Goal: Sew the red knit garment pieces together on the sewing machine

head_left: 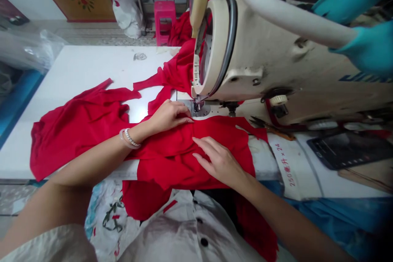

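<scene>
Red fabric [172,168] lies across the front of the white sewing table and hangs over its edge toward my lap. My left hand [170,116], with bracelets at the wrist, is closed on the cloth just left of the presser foot [199,106]. Lower and to the right, my right hand [217,159] rests on the same fabric, thumb and forefinger apart. The sewing machine [245,49] stands over the far side of the cloth, its needle area close to my left fingertips. Whether the foot presses on any fabric is too small to tell.
More red pieces [82,123] lie on the table [82,61] at left, others behind the needle. Black-bladed snips [273,129] and a dark phone [350,149] lie right of the cloth. A pink stool [165,20] stands beyond the table.
</scene>
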{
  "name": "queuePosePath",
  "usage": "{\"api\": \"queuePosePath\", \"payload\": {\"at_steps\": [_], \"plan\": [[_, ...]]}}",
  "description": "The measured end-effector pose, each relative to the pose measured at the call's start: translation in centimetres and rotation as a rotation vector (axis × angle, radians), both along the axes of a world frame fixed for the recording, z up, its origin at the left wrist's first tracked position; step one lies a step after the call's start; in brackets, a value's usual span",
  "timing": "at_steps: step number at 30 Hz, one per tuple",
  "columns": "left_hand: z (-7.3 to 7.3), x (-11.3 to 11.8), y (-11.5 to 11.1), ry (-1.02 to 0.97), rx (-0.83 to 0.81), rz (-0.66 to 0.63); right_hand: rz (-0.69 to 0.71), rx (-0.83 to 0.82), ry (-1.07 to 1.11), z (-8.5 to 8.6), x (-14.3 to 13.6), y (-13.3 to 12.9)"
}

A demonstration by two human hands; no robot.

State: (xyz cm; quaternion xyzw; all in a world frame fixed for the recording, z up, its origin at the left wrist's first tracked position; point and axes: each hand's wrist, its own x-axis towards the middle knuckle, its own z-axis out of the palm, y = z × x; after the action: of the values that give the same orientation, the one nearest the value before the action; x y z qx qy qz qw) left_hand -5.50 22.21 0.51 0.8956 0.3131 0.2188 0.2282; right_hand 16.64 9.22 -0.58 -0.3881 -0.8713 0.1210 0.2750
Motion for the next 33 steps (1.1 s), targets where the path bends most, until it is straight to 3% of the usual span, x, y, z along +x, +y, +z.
{"api": "queuePosePath", "payload": {"at_steps": [10, 21, 25, 27, 30, 33], "plan": [[-0.3, 0.1, 0.5, -0.073, -0.06, -0.022, 0.047, 0.332, -0.081, 0.5, -0.1, -0.4], [0.5, 1.3, 0.3, 0.054, 0.015, 0.011, 0.079, 0.293, -0.11, 0.7, -0.2, -1.5], [2.2, 1.2, -2.9, 0.119, 0.177, 0.092, 0.079, 0.272, -0.149, 1.1, -0.2, -1.7], [2.6, 0.4, -5.7, 0.075, 0.191, -0.041, 0.076, 0.205, -0.143, 1.3, 0.1, -1.8], [2.1, -1.3, -9.5, 0.041, 0.123, -0.288, 0.064, 0.09, -0.112, 1.1, 0.5, -2.0], [0.8, -2.5, -11.0, 0.069, 0.117, -0.29, 0.066, 0.013, -0.079, 0.7, 0.9, -2.3]]}}
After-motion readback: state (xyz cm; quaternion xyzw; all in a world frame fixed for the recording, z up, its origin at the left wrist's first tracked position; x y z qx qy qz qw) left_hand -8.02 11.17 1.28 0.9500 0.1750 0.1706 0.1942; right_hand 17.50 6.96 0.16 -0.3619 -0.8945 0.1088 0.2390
